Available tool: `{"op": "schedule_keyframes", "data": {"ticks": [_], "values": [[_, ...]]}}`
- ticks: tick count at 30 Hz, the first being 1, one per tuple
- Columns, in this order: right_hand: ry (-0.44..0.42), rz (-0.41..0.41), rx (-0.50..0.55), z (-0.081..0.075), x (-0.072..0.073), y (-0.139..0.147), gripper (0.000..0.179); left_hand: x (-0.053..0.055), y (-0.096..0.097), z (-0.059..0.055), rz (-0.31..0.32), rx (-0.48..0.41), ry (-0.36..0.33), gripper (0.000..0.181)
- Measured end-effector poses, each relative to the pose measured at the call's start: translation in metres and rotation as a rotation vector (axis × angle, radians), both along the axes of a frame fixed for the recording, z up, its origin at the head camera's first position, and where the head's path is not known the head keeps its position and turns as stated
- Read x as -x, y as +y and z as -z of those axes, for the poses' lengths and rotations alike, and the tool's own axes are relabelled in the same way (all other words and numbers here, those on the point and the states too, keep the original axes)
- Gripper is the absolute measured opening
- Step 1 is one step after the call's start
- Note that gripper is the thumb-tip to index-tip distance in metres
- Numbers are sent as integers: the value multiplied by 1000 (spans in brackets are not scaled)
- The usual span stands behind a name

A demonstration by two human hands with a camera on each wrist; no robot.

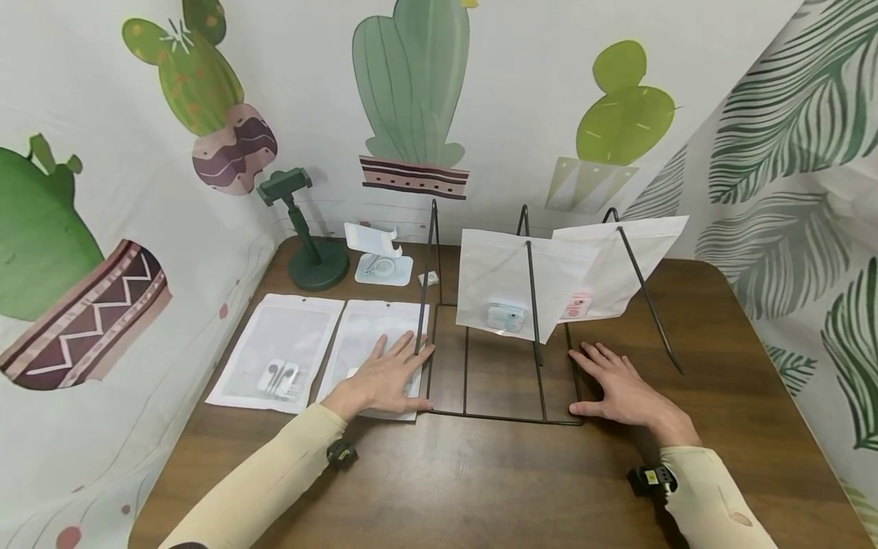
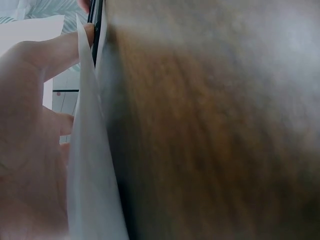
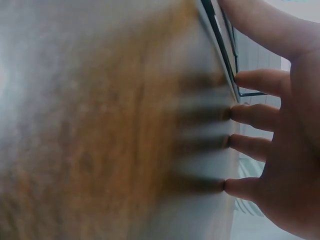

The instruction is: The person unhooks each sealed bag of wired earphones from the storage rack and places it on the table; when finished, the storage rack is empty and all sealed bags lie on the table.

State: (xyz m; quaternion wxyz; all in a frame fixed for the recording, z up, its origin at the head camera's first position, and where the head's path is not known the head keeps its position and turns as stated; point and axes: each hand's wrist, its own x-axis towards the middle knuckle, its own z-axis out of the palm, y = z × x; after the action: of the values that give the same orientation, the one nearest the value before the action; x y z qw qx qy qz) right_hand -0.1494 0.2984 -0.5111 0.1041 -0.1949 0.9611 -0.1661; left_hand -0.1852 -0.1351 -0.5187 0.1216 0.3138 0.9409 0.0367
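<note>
A black wire display rack (image 1: pixel 507 418) lies between both hands, its upright prongs rising at the back. My left hand (image 1: pixel 387 377) has spread fingers at the rack's left side and lies over a white zip pouch (image 1: pixel 373 324). In the left wrist view, the thumb touches the black wire (image 2: pixel 97 37) beside the pouch edge (image 2: pixel 92 150). My right hand (image 1: pixel 620 393) is spread at the rack's right side. Its fingertips rest on the table in the right wrist view, beside the wire (image 3: pixel 220 40). White pouches with a blue case (image 1: pixel 506 316) and a pink case (image 1: pixel 576 306) hang on the rack.
Another white pouch (image 1: pixel 302 328) with white earphones lies at the left. Behind it stand a green phone stand (image 1: pixel 318 264) and a small white-and-blue stand (image 1: pixel 384 270). A small packet (image 1: pixel 428 279) sits near the rack. Cactus-patterned cloth (image 1: pixel 309 99) hangs behind the wooden table (image 1: pixel 439 488).
</note>
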Motion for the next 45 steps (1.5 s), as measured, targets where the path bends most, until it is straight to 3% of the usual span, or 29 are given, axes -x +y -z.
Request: {"op": "schedule_keyframes", "data": {"ticks": [6, 13, 20, 33, 45], "values": [[54, 5, 15, -3, 4, 0, 84, 2, 0, -2, 3, 6, 2, 101], [147, 17, 90, -3, 4, -3, 60, 3, 1, -2, 7, 0, 5, 101], [213, 68, 191, -10, 1, -7, 47, 3, 1, -3, 13, -9, 5, 101], [345, 104, 316, -16, 1, -20, 40, 2, 1, -1, 10, -8, 3, 101], [375, 134, 431, -22, 5, -35, 47, 1, 1, -2, 2, 0, 0, 102]]}}
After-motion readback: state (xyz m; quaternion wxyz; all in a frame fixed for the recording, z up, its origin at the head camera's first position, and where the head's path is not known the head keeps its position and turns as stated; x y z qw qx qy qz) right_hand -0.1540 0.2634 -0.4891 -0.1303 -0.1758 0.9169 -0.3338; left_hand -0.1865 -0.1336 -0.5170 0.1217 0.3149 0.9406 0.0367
